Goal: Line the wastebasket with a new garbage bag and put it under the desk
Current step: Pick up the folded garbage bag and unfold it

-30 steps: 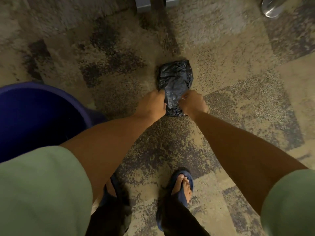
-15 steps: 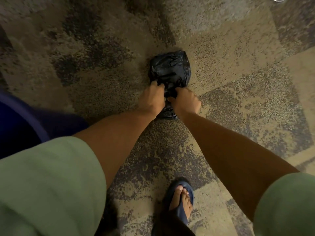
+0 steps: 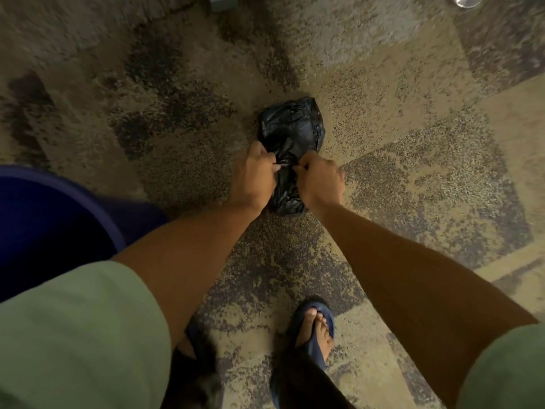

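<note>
A black garbage bag (image 3: 290,128), still folded into a crumpled bundle, hangs over the patterned carpet in the middle of the view. My left hand (image 3: 253,178) pinches its near left edge and my right hand (image 3: 320,180) pinches its near right edge, knuckles almost touching. The bag's lower part (image 3: 284,199) shows between my wrists. The blue wastebasket (image 3: 53,219) stands at the left edge, its rim and dark inside partly hidden by my green sleeve.
Mottled brown and grey carpet (image 3: 427,160) covers the floor. My feet in dark blue sandals (image 3: 312,329) stand below the bag. A grey furniture foot (image 3: 221,1) and a shiny metal base (image 3: 466,0) sit at the top edge.
The view has swung back right and down, so more of the blue wastebasket shows again. Both hands stay on the bag, now pinching its near edge close together.
</note>
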The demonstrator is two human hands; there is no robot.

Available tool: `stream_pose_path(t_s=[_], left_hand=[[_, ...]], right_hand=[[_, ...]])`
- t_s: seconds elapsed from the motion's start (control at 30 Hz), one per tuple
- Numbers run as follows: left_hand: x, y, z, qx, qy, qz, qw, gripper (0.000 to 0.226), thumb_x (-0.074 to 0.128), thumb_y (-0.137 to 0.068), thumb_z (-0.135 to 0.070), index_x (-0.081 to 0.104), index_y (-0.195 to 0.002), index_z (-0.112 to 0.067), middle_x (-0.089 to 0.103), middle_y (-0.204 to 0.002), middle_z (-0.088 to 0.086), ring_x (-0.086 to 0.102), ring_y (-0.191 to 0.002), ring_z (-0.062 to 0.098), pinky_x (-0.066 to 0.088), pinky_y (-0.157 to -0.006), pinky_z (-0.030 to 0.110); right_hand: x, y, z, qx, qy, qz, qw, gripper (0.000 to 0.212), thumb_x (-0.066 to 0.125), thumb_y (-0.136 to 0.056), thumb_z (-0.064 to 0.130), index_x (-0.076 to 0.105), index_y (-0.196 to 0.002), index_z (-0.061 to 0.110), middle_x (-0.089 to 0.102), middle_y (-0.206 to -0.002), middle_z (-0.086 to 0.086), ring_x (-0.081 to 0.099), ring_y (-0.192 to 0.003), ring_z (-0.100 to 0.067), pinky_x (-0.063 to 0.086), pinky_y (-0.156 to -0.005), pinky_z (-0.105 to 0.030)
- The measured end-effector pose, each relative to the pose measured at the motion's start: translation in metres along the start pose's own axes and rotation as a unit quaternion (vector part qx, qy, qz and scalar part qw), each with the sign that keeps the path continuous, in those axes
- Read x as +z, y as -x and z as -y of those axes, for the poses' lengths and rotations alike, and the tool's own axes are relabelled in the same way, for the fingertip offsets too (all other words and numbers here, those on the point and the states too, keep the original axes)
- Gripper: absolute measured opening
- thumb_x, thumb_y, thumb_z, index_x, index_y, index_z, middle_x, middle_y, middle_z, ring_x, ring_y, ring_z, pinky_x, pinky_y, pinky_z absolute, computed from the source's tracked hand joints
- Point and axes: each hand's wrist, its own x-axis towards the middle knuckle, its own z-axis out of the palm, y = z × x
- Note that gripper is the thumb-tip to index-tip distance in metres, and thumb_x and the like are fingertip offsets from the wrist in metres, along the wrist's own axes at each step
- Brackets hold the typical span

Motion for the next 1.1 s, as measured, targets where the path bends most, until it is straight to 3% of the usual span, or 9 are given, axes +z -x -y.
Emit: stream_pose_path(t_s=[0.13,0.23,0.37,0.47,0.6,0.77,0.9,1.0,1.1], left_hand=[[-0.038,0.017,-0.018,0.034,0.019,-0.005,0.999,0.023,0.046,-0.102,-0.025,0.057,-0.105,-0.005,0.056,-0.109,0.013,0.053,-0.102,0.028,0.046,-0.081,0.037],[-0.074,0.028,-0.029,0.054,0.059,-0.005,0.997,0.021,0.045,-0.103,-0.024,0.052,-0.107,-0.005,0.058,-0.105,0.014,0.057,-0.093,0.027,0.044,-0.070,0.035],[-0.124,0.032,-0.037,0.022,0.117,0.005,0.993,0.018,0.047,-0.103,-0.024,0.051,-0.107,-0.007,0.060,-0.088,0.008,0.058,-0.076,0.022,0.034,-0.054,0.025],[-0.159,0.030,-0.041,-0.031,0.211,0.054,0.976,0.023,0.050,-0.102,-0.026,0.052,-0.117,-0.008,0.063,-0.106,0.010,0.062,-0.095,0.024,0.047,-0.076,0.032],[-0.206,0.043,-0.048,-0.088,0.358,0.097,0.924,0.044,0.051,-0.098,-0.047,0.049,-0.130,-0.017,0.059,-0.122,-0.002,0.059,-0.116,0.018,0.044,-0.086,0.019],[-0.260,0.078,-0.059,-0.040,0.392,0.187,0.900,0.086,0.067,-0.066,-0.076,0.035,-0.136,-0.037,0.050,-0.141,0.000,0.052,-0.126,0.018,0.048,-0.102,0.040],[-0.298,0.108,-0.070,-0.070,0.423,0.158,0.889,0.091,0.082,-0.069,-0.052,0.027,-0.139,-0.038,0.039,-0.142,-0.011,0.043,-0.126,0.006,0.041,-0.100,0.026],[-0.326,0.127,-0.066,-0.080,0.379,0.099,0.917,0.060,0.078,-0.083,-0.019,0.043,-0.131,-0.028,0.052,-0.127,-0.011,0.053,-0.121,0.008,0.042,-0.095,0.022],[-0.362,0.140,-0.056,-0.104,0.335,0.065,0.934,0.030,0.069,-0.088,-0.005,0.062,-0.114,-0.019,0.066,-0.108,-0.007,0.063,-0.106,0.012,0.050,-0.092,0.026]], right_hand=[[-0.034,0.028,0.010,-0.027,-0.105,-0.015,0.994,0.015,0.046,-0.101,0.030,0.052,-0.096,0.018,0.064,-0.100,-0.003,0.056,-0.104,-0.028,0.042,-0.098,-0.050],[-0.067,0.045,0.019,-0.062,-0.154,-0.007,0.986,0.015,0.044,-0.104,0.028,0.047,-0.095,0.016,0.062,-0.089,-0.004,0.058,-0.084,-0.026,0.050,-0.081,-0.047],[-0.116,0.060,0.034,-0.086,-0.217,0.018,0.972,0.014,0.052,-0.101,0.032,0.049,-0.095,0.020,0.057,-0.074,0.008,0.053,-0.063,-0.008,0.037,-0.056,-0.017],[-0.153,0.065,0.049,-0.031,-0.261,0.037,0.964,0.015,0.056,-0.100,0.034,0.051,-0.094,0.022,0.060,-0.077,0.007,0.057,-0.068,-0.007,0.040,-0.056,-0.012],[-0.196,0.073,0.068,0.107,-0.400,0.089,0.906,0.012,0.058,-0.100,0.027,0.057,-0.098,0.016,0.068,-0.105,-0.016,0.067,-0.094,-0.031,0.055,-0.079,-0.041],[-0.248,0.094,0.092,0.213,-0.480,0.168,0.835,0.012,0.052,-0.101,0.018,0.061,-0.106,0.010,0.068,-0.104,-0.017,0.068,-0.083,-0.027,0.056,-0.064,-0.034],[-0.291,0.116,0.115,0.260,-0.491,0.233,0.798,0.026,0.051,-0.101,0.015,0.071,-0.085,0.008,0.073,-0.081,-0.013,0.074,-0.062,-0.024,0.056,-0.050,-0.029],[-0.317,0.132,0.128,0.264,-0.476,0.281,0.790,0.022,0.058,-0.099,0.022,0.072,-0.094,0.005,0.073,-0.078,-0.014,0.073,-0.068,-0.028,0.061,-0.063,-0.037],[-0.337,0.141,0.143,0.236,-0.439,0.287,0.818,0.029,0.064,-0.095,0.034,0.072,-0.103,0.007,0.076,-0.097,-0.019,0.074,-0.088,-0.035,0.059,-0.083,-0.045]])
